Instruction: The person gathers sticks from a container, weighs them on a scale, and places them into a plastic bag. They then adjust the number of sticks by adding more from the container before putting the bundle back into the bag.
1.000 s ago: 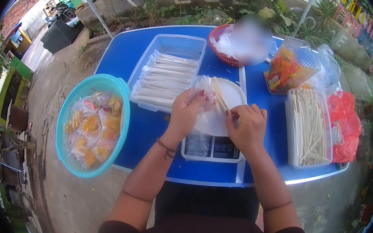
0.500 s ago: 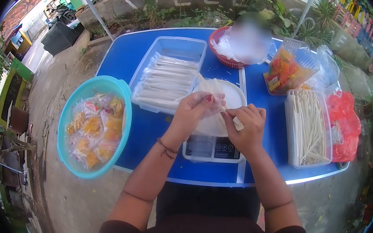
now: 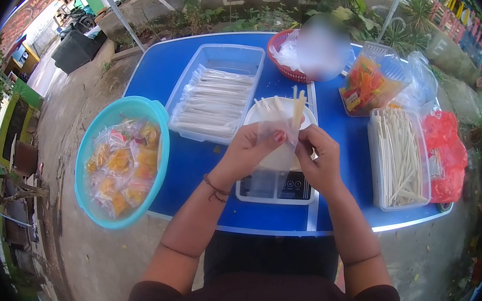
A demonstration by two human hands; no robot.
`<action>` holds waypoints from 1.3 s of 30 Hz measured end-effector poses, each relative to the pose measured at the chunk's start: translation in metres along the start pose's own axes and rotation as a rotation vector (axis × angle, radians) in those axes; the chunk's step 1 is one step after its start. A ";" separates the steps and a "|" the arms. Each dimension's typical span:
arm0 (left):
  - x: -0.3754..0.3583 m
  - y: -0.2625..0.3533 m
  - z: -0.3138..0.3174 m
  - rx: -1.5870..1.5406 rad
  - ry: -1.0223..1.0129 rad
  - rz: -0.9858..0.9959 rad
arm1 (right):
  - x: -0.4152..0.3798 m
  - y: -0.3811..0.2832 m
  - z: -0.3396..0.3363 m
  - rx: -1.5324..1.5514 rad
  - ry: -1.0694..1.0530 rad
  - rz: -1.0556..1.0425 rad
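Observation:
My left hand pinches a clear plastic bag that hangs over a white kitchen scale. My right hand is closed at the bag's right side, next to some pale sticks that stand upright between the hands. Whether its fingertips grip the bag or the sticks is hard to make out. More pale sticks lie on the round scale plate behind the bag.
On the blue table are a clear tub of wrapped sticks, a red basket, an orange-filled container, a box of loose sticks and a red bag. A turquoise basin of packets stands left.
Pale sticks now stand upright between my hands, and more sticks show on the scale plate. The bag hangs lower and more open to view. My right hand has shifted slightly up.

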State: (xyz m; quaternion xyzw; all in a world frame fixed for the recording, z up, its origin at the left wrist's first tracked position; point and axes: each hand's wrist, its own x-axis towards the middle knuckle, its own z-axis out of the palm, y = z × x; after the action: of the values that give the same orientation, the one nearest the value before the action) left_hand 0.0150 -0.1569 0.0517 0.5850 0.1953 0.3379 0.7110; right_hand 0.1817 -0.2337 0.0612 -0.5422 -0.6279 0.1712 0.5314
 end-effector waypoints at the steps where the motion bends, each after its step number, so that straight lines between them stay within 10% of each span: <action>1: -0.001 0.004 0.001 -0.027 0.012 -0.008 | 0.000 0.000 0.000 0.024 0.018 0.000; 19: 0.000 0.001 0.005 0.123 0.060 0.020 | -0.002 0.014 0.001 -0.104 0.091 0.008; 30: -0.001 0.007 0.011 0.462 0.028 -0.018 | 0.008 0.018 -0.018 0.504 0.511 0.003; 39: 0.000 0.005 0.011 0.493 0.017 -0.030 | 0.004 0.015 -0.018 0.605 0.413 -0.050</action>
State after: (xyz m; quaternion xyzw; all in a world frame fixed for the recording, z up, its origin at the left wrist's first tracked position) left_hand 0.0212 -0.1636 0.0586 0.7349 0.2865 0.2743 0.5500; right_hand 0.2050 -0.2312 0.0578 -0.3680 -0.4417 0.2230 0.7872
